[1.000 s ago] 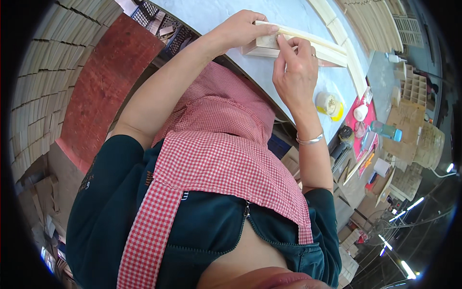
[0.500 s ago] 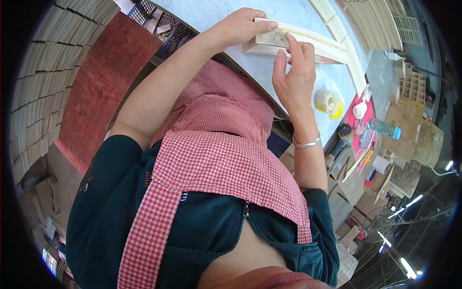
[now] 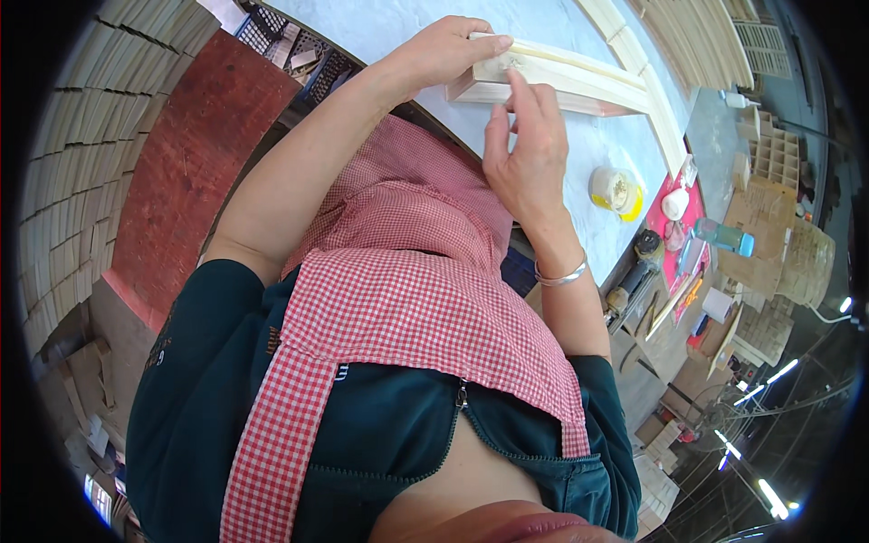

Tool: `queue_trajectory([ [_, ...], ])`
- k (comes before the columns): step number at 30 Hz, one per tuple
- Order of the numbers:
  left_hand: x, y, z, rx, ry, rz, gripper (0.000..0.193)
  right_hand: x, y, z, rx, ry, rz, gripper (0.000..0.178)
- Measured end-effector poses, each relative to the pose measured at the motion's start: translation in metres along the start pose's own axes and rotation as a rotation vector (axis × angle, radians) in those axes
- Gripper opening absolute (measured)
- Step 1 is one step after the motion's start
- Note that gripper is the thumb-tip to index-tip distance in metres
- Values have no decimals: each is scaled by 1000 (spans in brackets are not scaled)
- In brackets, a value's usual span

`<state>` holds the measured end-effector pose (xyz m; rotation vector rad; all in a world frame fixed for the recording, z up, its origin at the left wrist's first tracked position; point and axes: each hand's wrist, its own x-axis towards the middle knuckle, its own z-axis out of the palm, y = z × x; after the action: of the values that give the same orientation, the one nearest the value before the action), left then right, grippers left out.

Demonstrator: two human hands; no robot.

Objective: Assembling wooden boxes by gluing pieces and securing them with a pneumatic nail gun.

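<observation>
A long, pale wooden frame piece [image 3: 579,87] stands at an angle on the whitish tabletop [image 3: 584,149]. My left hand [image 3: 451,52] grips its near left corner, the thumb lying over the top edge and the other fingers partly hidden behind. Crumbly, pale filler-like stuff [image 3: 496,71] is smeared on the wood face below that thumb. My right hand [image 3: 534,149] touches the smear with its outstretched index fingertip; its thumb is apart and the other fingers are loosely bent. To the right of it is a small round tub [image 3: 617,192] with a yellow band and pale, crumbly contents.
More pale wooden strips [image 3: 647,81] lie beyond the piece. Stacked boards [image 3: 697,36] fill the far right. Right of the table are a power tool [image 3: 634,281], a clear bottle [image 3: 724,237] and a white bottle [image 3: 674,204]. A reddish board [image 3: 195,163] and stacked slats [image 3: 68,190] are at left.
My right hand has moved left and slightly down, its index finger sliding along the smear toward my left thumb. The left hand keeps its grip; the view has shifted slightly.
</observation>
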<state>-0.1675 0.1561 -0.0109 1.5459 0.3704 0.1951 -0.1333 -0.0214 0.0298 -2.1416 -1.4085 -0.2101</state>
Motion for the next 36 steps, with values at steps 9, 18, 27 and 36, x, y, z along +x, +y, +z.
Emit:
queue_trajectory([
  [9, -1, 1, 2, 1, 22, 13, 37, 11, 0, 0, -203, -40, 6, 40],
  [18, -1, 2, 1, 3, 5, -28, 37, 6, -4, -4, -184, -56, 9, 39],
  [27, -2, 3, 3, -6, 38, -27, 36, 11, 0, -1, -296, -57, 44, 41],
  [36, -4, 5, 0, -5, -25, -31, 34, 6, -13, -12, -237, -145, 22, 38],
])
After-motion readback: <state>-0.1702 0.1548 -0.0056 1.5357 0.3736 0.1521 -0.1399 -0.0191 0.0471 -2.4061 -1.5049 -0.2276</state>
